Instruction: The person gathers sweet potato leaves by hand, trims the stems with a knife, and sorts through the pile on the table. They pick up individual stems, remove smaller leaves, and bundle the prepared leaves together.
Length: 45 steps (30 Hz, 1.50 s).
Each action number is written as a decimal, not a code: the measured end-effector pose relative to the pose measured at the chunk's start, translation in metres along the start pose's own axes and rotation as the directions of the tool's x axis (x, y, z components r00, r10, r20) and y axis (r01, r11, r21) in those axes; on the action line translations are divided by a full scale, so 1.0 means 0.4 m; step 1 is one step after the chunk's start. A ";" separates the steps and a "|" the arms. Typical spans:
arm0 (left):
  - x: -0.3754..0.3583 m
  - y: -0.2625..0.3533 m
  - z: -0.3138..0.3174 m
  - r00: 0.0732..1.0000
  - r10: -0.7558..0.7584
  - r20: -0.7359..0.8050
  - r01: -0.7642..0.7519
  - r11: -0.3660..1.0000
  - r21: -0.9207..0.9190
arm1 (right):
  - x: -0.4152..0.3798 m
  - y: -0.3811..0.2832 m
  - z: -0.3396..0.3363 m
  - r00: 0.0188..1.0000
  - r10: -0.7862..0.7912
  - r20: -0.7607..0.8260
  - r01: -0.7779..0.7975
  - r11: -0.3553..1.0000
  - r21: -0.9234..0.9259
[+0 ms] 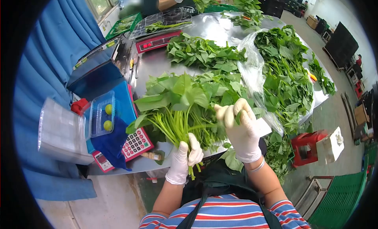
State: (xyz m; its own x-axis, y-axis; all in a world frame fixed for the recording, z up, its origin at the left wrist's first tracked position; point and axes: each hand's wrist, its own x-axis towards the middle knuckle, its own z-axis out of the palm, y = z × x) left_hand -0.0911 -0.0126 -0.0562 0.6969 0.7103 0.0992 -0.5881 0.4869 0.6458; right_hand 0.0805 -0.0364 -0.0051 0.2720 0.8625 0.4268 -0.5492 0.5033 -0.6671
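Observation:
My left hand (pixel 185 155), in a white glove, is closed round the lower stems of a bunch of leafy greens (pixel 173 120). The bunch stands upright with its broad leaves at the top, and the cut stem ends poke out below my fist. To its right, my right hand (pixel 241 130), also gloved, is raised with its fingers curled in. A bit of green leaf (pixel 238 118) shows between its thumb and fingers; the rest of it is hidden. Behind both hands lies a pile of the same greens (pixel 214 85) on the metal table (pixel 151 67).
At left are a pink scale (pixel 138 144) with a blue cloth (pixel 112 140) and a clear tub (pixel 101 114). Another scale (pixel 157 41) sits further back. Greens on plastic sheeting (pixel 252 67) fill the right side. A red stool (pixel 307 148) stands beyond. A gloved co-worker (pixel 177 2) works opposite.

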 end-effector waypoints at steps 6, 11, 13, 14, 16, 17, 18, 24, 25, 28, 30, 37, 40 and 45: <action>0.010 -0.009 0.011 0.996 -0.084 0.016 0.085 0.993 -0.079 | -0.016 -0.015 0.060 0.935 0.299 -0.192 -0.354 0.826 -0.439; 0.000 -0.017 0.013 0.995 -0.035 -0.092 0.047 0.991 0.125 | -0.010 0.022 0.072 0.974 -0.025 0.224 0.213 0.436 -0.874; -0.001 -0.009 0.015 0.994 -0.053 -0.099 0.066 0.989 0.133 | -0.016 0.011 0.067 0.958 0.007 0.287 0.275 0.270 -0.923; -0.003 -0.007 0.015 0.992 -0.071 -0.105 0.086 0.986 0.141 | -0.018 0.007 0.065 0.938 0.049 0.342 0.336 0.096 -0.937; -0.004 -0.007 0.015 0.992 -0.069 -0.103 0.084 0.984 0.156 | -0.025 0.016 0.061 0.918 -0.009 0.397 0.397 0.028 -0.917; -0.003 -0.006 0.019 0.983 -0.046 -0.176 0.085 0.973 0.217 | -0.034 0.016 0.063 0.888 -0.005 0.461 0.460 -0.040 -0.887; -0.004 -0.006 0.022 0.968 -0.020 -0.248 0.090 0.957 0.277 | -0.039 0.017 0.065 0.854 0.003 0.521 0.518 -0.106 -0.849; 0.011 -0.029 0.027 0.898 0.235 -0.371 0.006 0.838 0.546 | -0.037 -0.018 0.066 0.817 0.187 0.546 0.573 -0.155 -0.805; 0.010 -0.009 0.041 0.930 0.186 -0.318 0.023 0.832 0.554 | -0.031 -0.026 0.065 0.821 0.223 0.525 0.559 -0.130 -0.819; 0.020 0.014 0.023 0.984 0.099 -0.148 -0.038 0.929 0.369 | -0.024 -0.078 0.025 0.894 0.164 0.417 0.444 -0.204 -0.872; 0.023 0.042 0.010 0.970 0.164 -0.179 -0.107 0.950 0.292 | -0.034 -0.112 -0.057 0.968 -0.062 0.242 0.222 -0.236 -0.946; 0.031 0.076 -0.046 0.882 0.434 -0.182 -0.379 0.884 0.273 | -0.068 -0.143 -0.132 0.999 0.003 -0.036 -0.033 -0.338 -0.940; 0.030 0.064 -0.033 0.877 0.420 -0.234 -0.366 0.899 0.242 | -0.067 -0.015 -0.055 0.976 0.202 -0.086 -0.087 -0.001 -0.996; 0.015 0.046 -0.046 0.856 0.418 -0.305 -0.354 0.903 0.245 | -0.066 0.117 -0.093 0.972 0.230 0.053 0.052 0.012 -0.999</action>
State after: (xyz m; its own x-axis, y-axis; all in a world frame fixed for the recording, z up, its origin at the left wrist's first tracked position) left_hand -0.1052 0.0101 -0.0577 0.2249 0.9664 0.1240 -0.6773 0.0636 0.7329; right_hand 0.0771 -0.0336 -0.0703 0.0962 0.9510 0.2938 0.7966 0.1034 -0.5956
